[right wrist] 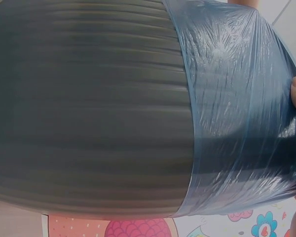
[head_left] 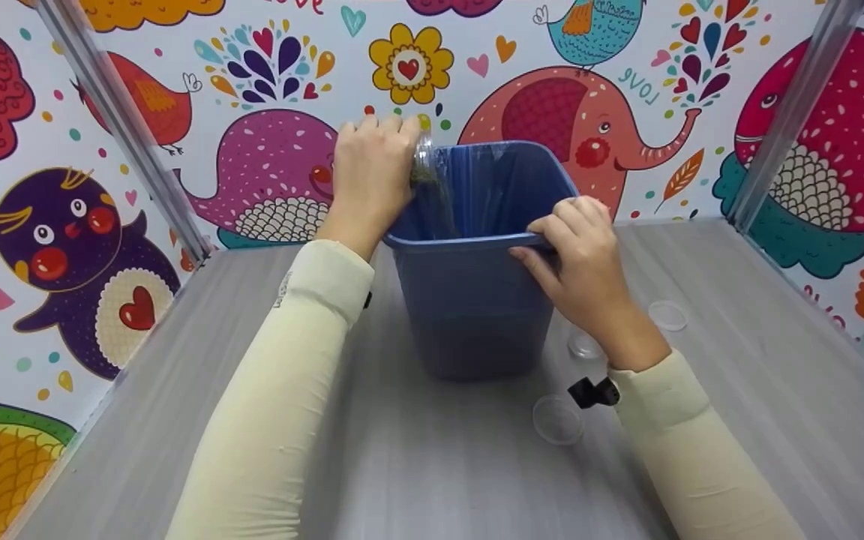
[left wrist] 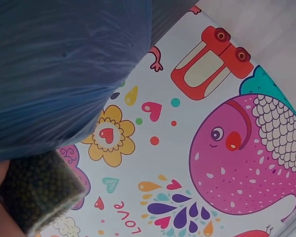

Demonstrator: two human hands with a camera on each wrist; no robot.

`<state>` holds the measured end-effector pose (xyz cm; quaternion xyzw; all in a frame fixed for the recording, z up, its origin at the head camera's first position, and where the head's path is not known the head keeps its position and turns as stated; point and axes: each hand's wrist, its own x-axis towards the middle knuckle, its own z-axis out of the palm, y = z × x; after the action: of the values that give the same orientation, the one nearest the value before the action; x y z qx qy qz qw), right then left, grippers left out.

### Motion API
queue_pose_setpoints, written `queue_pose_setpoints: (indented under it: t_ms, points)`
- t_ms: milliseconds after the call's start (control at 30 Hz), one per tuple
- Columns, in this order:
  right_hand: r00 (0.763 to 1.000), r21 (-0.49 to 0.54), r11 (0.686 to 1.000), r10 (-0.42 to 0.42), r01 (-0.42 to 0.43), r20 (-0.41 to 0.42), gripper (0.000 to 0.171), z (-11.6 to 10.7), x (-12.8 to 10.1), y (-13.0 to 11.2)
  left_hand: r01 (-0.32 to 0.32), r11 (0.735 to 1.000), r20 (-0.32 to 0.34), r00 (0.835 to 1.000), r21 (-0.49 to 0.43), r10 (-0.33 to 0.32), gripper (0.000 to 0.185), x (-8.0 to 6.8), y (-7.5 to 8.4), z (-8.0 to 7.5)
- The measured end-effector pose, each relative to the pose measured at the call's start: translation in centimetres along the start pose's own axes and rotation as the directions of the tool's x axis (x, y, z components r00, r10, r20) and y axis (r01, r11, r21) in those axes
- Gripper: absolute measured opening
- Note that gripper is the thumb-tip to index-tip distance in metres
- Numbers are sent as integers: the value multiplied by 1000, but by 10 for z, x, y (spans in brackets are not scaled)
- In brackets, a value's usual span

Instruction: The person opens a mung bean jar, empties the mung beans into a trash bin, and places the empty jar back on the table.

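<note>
A blue bin [head_left: 477,300] stands upright on the table, lined with a thin blue plastic bag [right wrist: 237,98] folded over its rim. At its left rim, my left hand [head_left: 373,161] grips a clear plastic jar [head_left: 424,154] tilted on its side, its mouth toward the bin's inside. Small green beans [left wrist: 42,185] fill the jar in the left wrist view. Below the mouth, a blurred streak runs down inside the bin. My right hand [head_left: 578,262] holds the bin's front right corner, fingers over the rim and thumb outside. The bin's bottom is hidden.
Right of the bin, a round clear lid [head_left: 668,316] lies on the grey table [head_left: 417,480]. Another clear lid [head_left: 558,420] lies nearer the front, and a small clear round piece [head_left: 584,345] sits beside the bin. Behind rises a patterned wall [head_left: 312,180] with metal posts [head_left: 128,127].
</note>
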<state>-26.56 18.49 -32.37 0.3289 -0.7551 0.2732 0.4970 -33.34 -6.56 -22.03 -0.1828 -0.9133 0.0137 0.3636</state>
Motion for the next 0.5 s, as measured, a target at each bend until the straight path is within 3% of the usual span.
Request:
queue_pose_setpoints:
  t_ms: [500]
  points:
    - [1000,-13,1000,18,-18,22,22,-3,-1,-1,-7,1000,9,1000,4,7,42,0,2,-1]
